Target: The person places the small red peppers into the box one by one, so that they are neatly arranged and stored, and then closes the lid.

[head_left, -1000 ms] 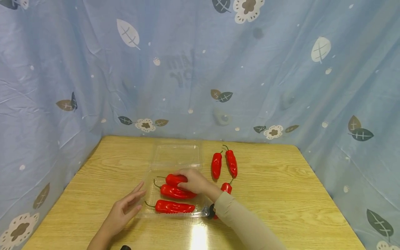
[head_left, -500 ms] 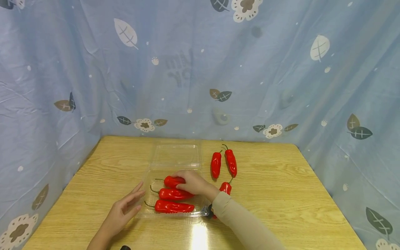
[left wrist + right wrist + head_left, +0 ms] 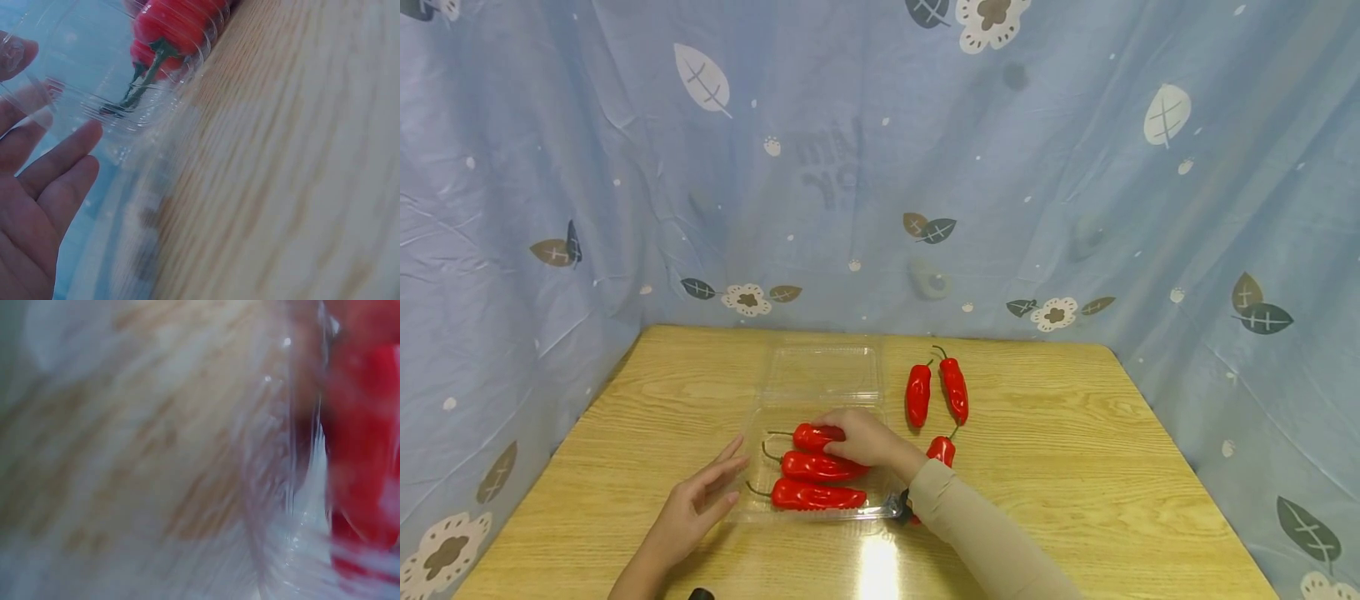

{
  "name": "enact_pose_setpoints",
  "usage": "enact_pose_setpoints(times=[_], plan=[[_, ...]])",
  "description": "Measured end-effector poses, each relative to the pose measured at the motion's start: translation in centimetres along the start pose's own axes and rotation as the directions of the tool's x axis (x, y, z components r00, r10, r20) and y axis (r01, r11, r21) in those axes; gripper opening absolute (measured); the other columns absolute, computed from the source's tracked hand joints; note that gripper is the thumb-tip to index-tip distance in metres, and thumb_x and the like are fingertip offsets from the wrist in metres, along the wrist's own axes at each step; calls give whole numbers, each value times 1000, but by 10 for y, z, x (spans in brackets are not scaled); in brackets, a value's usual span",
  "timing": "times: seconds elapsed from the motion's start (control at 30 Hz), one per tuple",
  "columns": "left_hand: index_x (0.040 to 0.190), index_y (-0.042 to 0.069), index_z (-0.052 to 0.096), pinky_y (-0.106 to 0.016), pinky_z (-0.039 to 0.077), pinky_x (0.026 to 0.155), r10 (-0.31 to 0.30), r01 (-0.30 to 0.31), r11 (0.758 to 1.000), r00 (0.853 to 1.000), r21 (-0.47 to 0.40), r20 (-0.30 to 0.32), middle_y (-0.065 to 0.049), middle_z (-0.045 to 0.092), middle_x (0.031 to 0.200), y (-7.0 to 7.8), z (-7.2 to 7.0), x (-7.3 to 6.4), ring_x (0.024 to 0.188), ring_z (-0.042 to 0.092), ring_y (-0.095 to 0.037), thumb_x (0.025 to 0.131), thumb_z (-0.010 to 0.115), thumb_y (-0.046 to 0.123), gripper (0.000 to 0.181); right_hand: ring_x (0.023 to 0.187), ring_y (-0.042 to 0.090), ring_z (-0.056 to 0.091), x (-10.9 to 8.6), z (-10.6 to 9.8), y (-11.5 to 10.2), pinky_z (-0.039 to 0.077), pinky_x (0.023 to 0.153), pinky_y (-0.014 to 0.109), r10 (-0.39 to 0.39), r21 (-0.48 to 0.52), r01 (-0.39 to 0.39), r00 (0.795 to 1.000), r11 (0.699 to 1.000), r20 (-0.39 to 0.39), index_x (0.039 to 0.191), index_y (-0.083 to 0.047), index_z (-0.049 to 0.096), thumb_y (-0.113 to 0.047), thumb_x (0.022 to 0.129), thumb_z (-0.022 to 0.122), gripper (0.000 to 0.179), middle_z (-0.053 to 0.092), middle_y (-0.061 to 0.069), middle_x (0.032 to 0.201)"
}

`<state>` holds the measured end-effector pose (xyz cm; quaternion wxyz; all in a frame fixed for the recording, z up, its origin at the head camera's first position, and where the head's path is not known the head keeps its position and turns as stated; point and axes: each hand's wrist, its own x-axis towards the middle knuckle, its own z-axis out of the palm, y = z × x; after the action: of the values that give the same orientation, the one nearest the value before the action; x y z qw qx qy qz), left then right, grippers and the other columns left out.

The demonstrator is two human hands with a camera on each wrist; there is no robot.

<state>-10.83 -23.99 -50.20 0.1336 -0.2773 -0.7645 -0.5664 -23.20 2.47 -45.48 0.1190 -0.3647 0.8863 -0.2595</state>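
Observation:
Three long red peppers lie side by side in a clear plastic clamshell box (image 3: 752, 458), stems pointing left. My right hand (image 3: 865, 437) reaches in from the right and grips the rear pepper (image 3: 811, 437), covering its tip. In front of it are the middle pepper (image 3: 820, 467) and the front pepper (image 3: 816, 497). My left hand (image 3: 688, 504) is at the box's left side, fingers extended. The left wrist view shows its fingers (image 3: 69, 153) by the plastic wall, near the green stems (image 3: 147, 78); contact is hard to tell. Blurred red pepper (image 3: 365, 450) fills the right wrist view's right side.
The box's lid (image 3: 823, 372) lies folded back behind it. Two more peppers (image 3: 918, 396) lie to the right at the back. Another pepper (image 3: 942, 451) is partly hidden by my right forearm. A black object (image 3: 701, 594) shows at the front edge.
The rear pepper has shifted slightly left in my right hand's grip. The middle pepper now lies a little further left and separate from it. My left hand stays in place.

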Motion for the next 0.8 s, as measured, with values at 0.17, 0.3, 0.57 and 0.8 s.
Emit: enact_pose_setpoints(times=[0.17, 0.3, 0.57, 0.8], plan=[[126, -17, 48, -10, 38, 103, 4, -4, 1000, 1000, 8, -5, -30, 28, 148, 0, 0, 0, 133, 39, 0, 86, 53, -19, 41, 123, 15, 54, -1, 0, 0, 44, 107, 30, -2, 3, 2, 1000, 1000, -9, 129, -14, 60, -15, 90, 65, 40, 61, -1, 129], [126, -17, 49, -10, 38, 103, 11, -11, 1000, 1000, 15, -7, -30, 29, 148, 1, 1, 0, 133, 39, -1, 86, 53, -18, 40, 125, 17, 52, -3, 0, 1, 43, 108, 32, -6, 6, 6, 1000, 1000, -30, 130, -13, 59, -17, 91, 64, 40, 60, 0, 131], [126, -17, 49, -10, 39, 102, 15, -15, 1000, 1000, 18, -12, -29, 30, 148, 0, 0, 0, 133, 39, -1, 85, 54, -18, 41, 127, 19, 51, -4, -1, 1, 42, 109, 33, -21, 87, 30, 994, 996, -104, 131, -11, 58, -18, 91, 63, 41, 59, 0, 132], [126, -17, 49, -9, 39, 102, -3, 3, 1000, 1000, 7, -8, -30, 29, 148, 1, 0, 0, 132, 40, 0, 86, 53, -18, 41, 122, 25, 55, -7, -5, 5, 47, 104, 29, -96, 306, 148, 979, 941, -178, 128, -1, 58, -13, 92, 62, 39, 60, 11, 131]])
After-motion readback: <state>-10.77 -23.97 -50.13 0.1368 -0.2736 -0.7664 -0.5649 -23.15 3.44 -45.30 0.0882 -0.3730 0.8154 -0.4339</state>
